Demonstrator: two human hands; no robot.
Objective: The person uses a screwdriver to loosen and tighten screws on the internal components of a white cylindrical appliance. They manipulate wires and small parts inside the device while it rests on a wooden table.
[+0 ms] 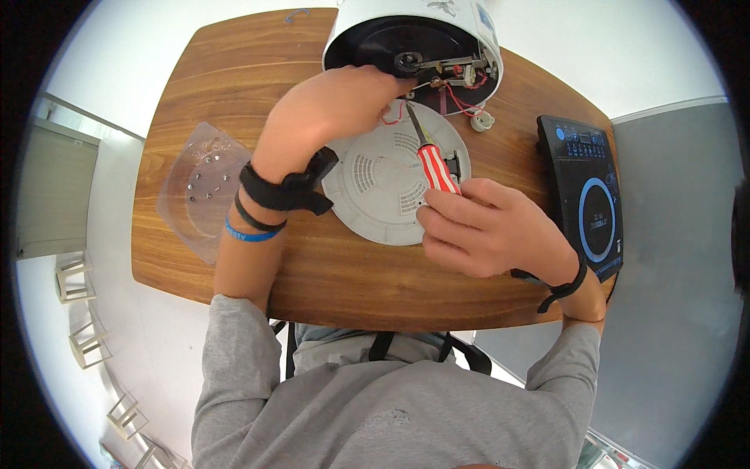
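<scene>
A white cylindrical appliance body, looking like a rice cooker, lies on its side at the table's far edge. Its dark open underside faces me, with red wires and metal parts showing. My left hand reaches into the opening, fingers closed at the wiring; what they pinch is mostly hidden. In my right hand is a screwdriver with a red-and-white striped handle, its tip pointing up toward my left fingertips. Below both hands lies a round, light-grey vented base cover, flat on the table.
On the left, a clear plastic tray holds several small screws. A black induction cooktop stands along the right edge of the wooden table. A small white round part hangs by wires near the appliance. A blue bit lies far left.
</scene>
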